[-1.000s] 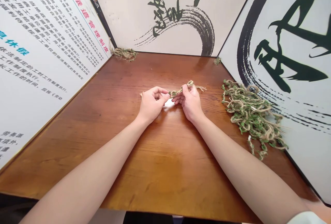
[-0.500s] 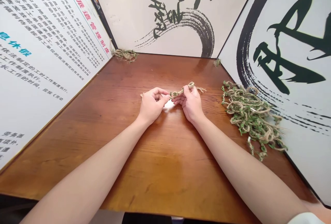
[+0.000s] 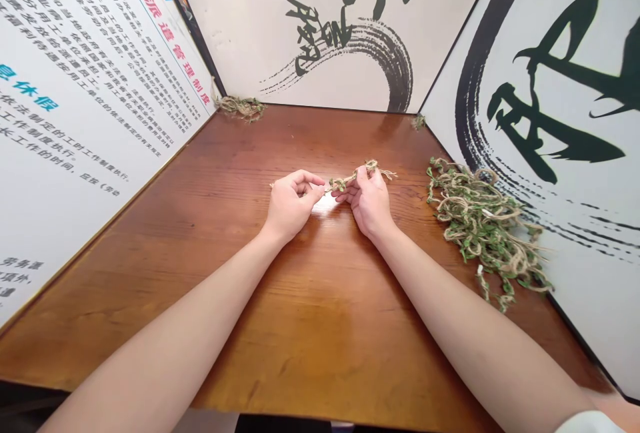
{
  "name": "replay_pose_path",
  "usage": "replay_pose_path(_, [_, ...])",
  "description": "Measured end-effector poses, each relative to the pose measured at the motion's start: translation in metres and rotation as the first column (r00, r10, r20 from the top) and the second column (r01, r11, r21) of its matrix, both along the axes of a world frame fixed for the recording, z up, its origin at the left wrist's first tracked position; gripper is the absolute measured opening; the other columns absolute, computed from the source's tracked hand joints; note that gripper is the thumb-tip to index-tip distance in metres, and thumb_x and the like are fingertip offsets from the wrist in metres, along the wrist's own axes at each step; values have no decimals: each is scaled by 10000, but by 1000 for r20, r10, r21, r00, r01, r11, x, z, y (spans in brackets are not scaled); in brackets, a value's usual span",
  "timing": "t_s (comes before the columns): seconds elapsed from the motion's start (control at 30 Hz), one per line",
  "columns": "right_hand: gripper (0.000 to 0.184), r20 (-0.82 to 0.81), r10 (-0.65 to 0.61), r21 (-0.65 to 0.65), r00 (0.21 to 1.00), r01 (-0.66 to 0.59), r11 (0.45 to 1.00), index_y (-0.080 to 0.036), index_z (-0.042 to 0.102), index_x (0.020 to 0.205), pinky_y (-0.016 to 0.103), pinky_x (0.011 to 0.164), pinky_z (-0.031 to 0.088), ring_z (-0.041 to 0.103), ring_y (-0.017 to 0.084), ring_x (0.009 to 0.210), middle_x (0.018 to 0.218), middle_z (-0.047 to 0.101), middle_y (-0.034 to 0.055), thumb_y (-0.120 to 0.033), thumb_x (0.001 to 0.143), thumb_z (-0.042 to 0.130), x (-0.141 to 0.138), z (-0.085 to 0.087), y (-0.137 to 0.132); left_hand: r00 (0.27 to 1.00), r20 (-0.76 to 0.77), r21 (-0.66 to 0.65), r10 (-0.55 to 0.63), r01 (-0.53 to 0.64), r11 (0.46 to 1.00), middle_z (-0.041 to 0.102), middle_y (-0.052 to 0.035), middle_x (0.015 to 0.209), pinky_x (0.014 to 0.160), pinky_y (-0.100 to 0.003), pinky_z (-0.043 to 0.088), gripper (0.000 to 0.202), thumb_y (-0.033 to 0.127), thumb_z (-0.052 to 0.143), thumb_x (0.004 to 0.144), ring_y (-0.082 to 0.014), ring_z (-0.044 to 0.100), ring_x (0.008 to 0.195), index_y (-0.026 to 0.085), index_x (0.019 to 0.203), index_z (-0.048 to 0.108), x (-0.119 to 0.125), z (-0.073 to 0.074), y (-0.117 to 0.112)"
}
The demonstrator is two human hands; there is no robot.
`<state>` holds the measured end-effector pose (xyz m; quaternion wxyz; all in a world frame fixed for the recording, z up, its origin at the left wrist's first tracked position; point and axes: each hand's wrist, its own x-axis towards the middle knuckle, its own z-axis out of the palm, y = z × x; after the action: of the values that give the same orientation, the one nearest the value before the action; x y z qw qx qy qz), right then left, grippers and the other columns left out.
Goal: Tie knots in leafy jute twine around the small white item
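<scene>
A bundled length of leafy twine [image 3: 339, 184], tan with small green leaves, is held just above the middle of the table. My right hand [image 3: 371, 203] is closed on its right part, thumb on top, with loose strand ends sticking out beyond the fingers. My left hand [image 3: 293, 203] pinches the twine's left end between thumb and forefinger. A short tan end pokes out behind the left hand. The palms hide part of the twine.
A large tangled pile of leafy twine [image 3: 487, 226] lies on the right of the wooden table [image 3: 280, 340]. Smaller clumps sit at the back left corner [image 3: 240, 108] and back right corner [image 3: 419, 121]. Printed panels [image 3: 340, 66] enclose three sides.
My left hand has drawn slightly left, away from the right hand, so a bit more of the twine shows between them. The view has shifted a little.
</scene>
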<state>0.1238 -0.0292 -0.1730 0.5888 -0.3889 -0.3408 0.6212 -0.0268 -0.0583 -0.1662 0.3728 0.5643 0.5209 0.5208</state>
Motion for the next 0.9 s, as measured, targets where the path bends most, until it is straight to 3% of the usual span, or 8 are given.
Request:
replay_pose_path(0.2, [312,35,-17,22,999,16,1000,-239,325,969,206,478,475,672,141,536,649,627,-60,-427,1024,567,1,-2,1,1000,-8,10,-16,16,1000,479,31,519,536,-276,306,207,342,694,763,-107,383,497,153,846,694,-1,1,-1])
replay_pose_path(0.4, [198,40,-53,7,998,52,999,-235,329,952,208,469,471,660,140,517,607,611,-60,-330,1074,451,0,-1,0,999,-7,25,-47,47,999,466,35,503,527,-277,284,206,338,675,760,-104,366,483,147,835,690,0,2,-3])
replay_pose_path(0.57, [274,33,-75,15,997,74,997,-240,322,951,198,458,462,654,138,506,600,613,-66,-380,1046,538,0,-2,2,997,4,14,-73,73,997,450,41,494,516,-273,265,199,336,663,756,-100,347,475,152,829,680,0,4,-4])
replay_pose_path(0.73, [183,57,-107,15,993,106,994,-245,309,966,195,437,453,636,136,475,578,605,-77,-308,1085,434,-1,-4,2,996,5,1,-92,92,996,483,31,506,512,-265,266,200,340,659,755,-98,356,476,152,823,673,2,7,-4])
replay_pose_path(0.9, [238,61,-152,25,986,151,988,-247,305,974,183,430,446,628,129,458,582,611,-88,-352,1069,496,0,-4,4,994,-5,-8,-109,109,994,471,31,497,511,-257,254,185,327,655,745,-96,348,474,156,809,680,1,5,-3])
